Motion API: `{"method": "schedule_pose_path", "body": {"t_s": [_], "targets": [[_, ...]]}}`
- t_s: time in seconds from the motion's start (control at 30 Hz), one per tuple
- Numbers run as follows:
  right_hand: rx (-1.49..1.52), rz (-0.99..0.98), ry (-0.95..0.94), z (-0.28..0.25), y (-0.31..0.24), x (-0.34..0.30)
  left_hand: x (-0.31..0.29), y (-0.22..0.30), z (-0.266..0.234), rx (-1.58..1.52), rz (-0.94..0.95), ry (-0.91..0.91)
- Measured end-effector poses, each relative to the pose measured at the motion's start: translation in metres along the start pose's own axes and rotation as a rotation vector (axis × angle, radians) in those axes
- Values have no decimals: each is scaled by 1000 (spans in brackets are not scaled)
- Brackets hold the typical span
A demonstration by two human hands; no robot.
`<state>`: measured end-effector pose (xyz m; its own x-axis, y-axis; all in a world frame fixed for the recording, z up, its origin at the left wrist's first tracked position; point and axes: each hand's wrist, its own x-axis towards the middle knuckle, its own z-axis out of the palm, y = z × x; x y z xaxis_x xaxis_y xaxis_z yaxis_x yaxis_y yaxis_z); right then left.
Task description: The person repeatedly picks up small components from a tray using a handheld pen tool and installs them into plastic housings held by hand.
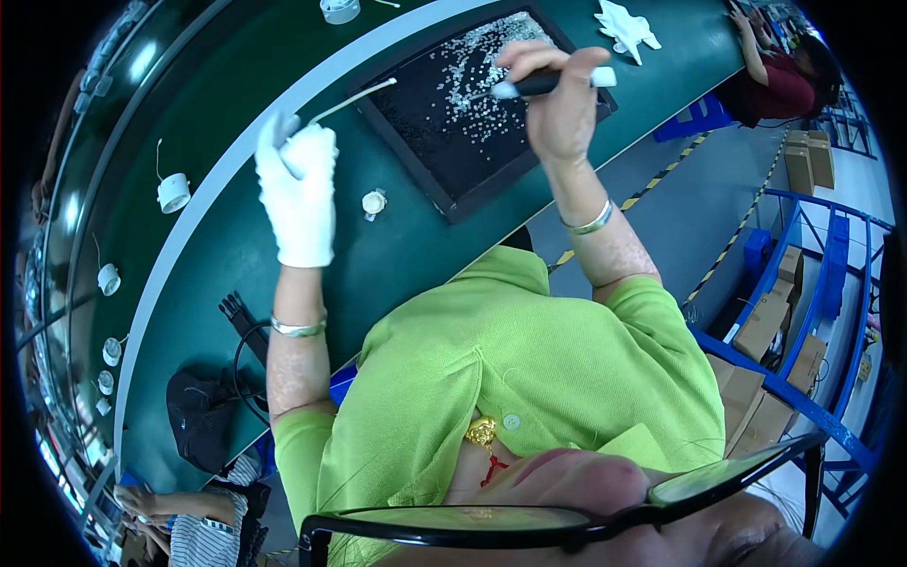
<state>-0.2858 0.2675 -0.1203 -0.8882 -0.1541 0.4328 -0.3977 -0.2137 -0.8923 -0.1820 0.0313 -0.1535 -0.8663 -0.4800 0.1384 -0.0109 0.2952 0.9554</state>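
Observation:
My left hand (299, 194), in a white glove, is closed at the left over the green table (378, 274). A thin white cord (354, 99) sticks out of it toward the upper right; whatever else it grips is hidden by the fingers. My bare right hand (562, 109) is wrapped round a screwdriver (540, 85) with a black handle and pale ends. Its thin shaft points left, over a black tray (420, 170) scattered with many small whitish pieces (487, 118). Between my left hand and the tray lies a small round white part (374, 204).
A white glove or cloth (625, 30) lies beyond the tray. Left of a pale curved rail (175, 246), white round parts with wires (174, 193) stand on a green surface. A black bag (200, 416) lies lower left. Co-workers (789, 80) sit at both ends. Boxes fill a blue rack (831, 274).

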Motion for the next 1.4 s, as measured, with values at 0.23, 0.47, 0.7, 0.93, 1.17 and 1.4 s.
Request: {"method": "schedule_pose_path", "body": {"t_s": [0.23, 0.47, 0.7, 0.93, 1.17, 1.4], "targets": [[-188, 200, 454, -125, 37, 15, 168, -53, -9, 881, 28, 119], [-343, 259, 334, -119, 55, 21, 190, -27, 22, 1445, 273, 176], [-395, 293, 302, -110, 57, 24, 181, -58, 77, 629, 178, -15], [-454, 337, 285, -113, 61, 24, 203, -84, 85, 882, 96, 52], [-545, 352, 283, -109, 61, 24, 200, -91, 81, 825, 60, 117], [-750, 78, 390, -100, 62, 24, 172, -75, 68, 497, 90, 221]]}}
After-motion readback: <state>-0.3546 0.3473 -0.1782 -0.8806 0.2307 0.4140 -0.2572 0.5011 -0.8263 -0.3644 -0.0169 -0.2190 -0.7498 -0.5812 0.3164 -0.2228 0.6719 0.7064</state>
